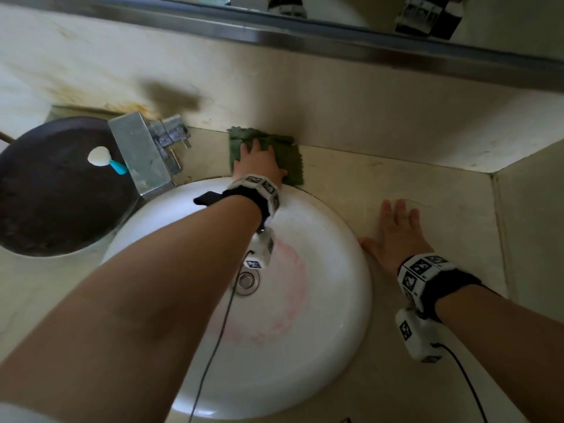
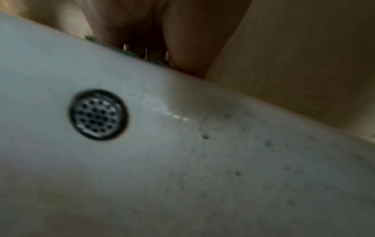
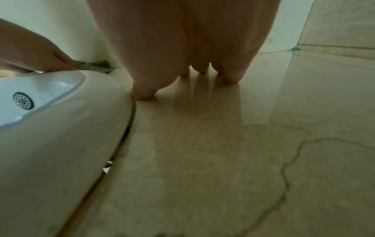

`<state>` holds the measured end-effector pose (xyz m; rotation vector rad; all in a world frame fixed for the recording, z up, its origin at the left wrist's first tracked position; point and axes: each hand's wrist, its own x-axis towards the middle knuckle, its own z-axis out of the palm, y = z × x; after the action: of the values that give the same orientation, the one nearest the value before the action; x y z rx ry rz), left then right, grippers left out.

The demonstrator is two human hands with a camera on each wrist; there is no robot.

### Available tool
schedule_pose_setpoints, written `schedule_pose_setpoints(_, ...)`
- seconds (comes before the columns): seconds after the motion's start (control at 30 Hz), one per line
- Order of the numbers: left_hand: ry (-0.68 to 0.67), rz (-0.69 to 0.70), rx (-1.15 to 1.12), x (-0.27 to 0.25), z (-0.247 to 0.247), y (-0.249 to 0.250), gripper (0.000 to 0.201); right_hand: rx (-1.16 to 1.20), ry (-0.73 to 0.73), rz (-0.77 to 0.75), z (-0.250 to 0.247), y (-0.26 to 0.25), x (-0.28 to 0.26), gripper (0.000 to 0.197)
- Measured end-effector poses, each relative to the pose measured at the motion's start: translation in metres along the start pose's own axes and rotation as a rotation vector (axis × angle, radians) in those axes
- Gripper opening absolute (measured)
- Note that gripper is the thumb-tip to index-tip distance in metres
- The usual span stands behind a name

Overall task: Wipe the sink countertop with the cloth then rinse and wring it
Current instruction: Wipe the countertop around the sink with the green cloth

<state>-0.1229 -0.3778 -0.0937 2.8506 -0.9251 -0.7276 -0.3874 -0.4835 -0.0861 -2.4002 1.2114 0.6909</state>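
A green cloth [image 1: 287, 151] lies flat on the beige countertop [image 1: 427, 190] behind the round white sink [image 1: 320, 346], against the back wall. My left hand [image 1: 258, 161] presses down on the cloth with straight, spread fingers. In the left wrist view the hand [image 2: 154, 32] looms over the sink rim, with bits of green cloth [image 2: 91, 39] peeking out under it. My right hand [image 1: 396, 230] rests flat on the countertop right of the sink, fingers spread, thumb at the sink's edge. The right wrist view shows its fingers [image 3: 229, 73] flat on the stone.
A square metal tap [image 1: 140, 154] stands left of the cloth. A dark pan [image 1: 52, 193] with a blue-handled white utensil [image 1: 102, 158] sits at the far left. A side wall [image 1: 531, 221] bounds the counter on the right. An overflow hole [image 2: 98, 114] is in the sink wall.
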Motion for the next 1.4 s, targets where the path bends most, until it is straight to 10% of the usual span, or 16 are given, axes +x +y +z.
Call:
schedule_pose_setpoints(0.57, 0.015, -0.296, -0.022, -0.015, -0.005, -0.067, 0.056, -0.039, 0.016, 0.001, 0.003, 0.003, 0.001, 0.093)
schedule_pose_setpoints(1.1, -0.028, 0.362, 0.217, -0.095, 0.059, 0.097, 0.056, -0.009, 0.017, 0.0, 0.001, 0.001, -0.001, 0.095)
schedule_pose_setpoints(1.4, 0.042, 0.005, 0.118, -0.032, 0.011, -0.017, 0.055, -0.011, 0.02, -0.01, 0.0, 0.002, -0.002, 0.092)
